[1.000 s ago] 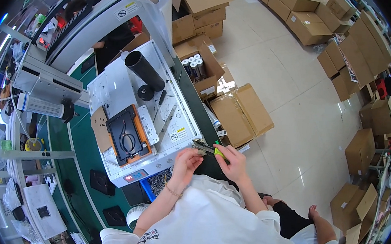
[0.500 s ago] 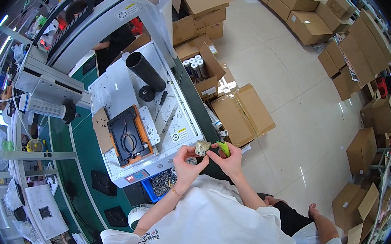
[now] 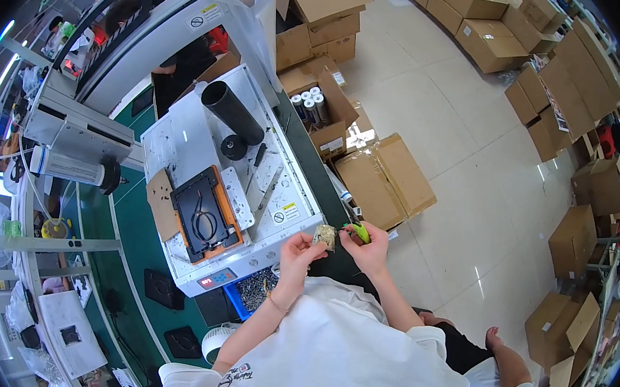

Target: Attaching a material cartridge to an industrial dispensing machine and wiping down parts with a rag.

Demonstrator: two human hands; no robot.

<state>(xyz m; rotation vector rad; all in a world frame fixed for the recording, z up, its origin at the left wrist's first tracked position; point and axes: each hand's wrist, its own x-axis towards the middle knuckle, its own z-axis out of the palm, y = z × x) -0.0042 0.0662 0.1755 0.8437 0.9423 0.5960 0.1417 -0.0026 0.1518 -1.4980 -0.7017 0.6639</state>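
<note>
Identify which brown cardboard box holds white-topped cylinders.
The open brown cardboard box, ahead of the left hand and right of the white metal machine; unlike other visible boxes, it shows white-topped cylinders.

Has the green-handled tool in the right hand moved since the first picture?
Yes. Judged against the white machine, the green-handled tool in the right hand has shifted slightly right and up the picture.
</note>
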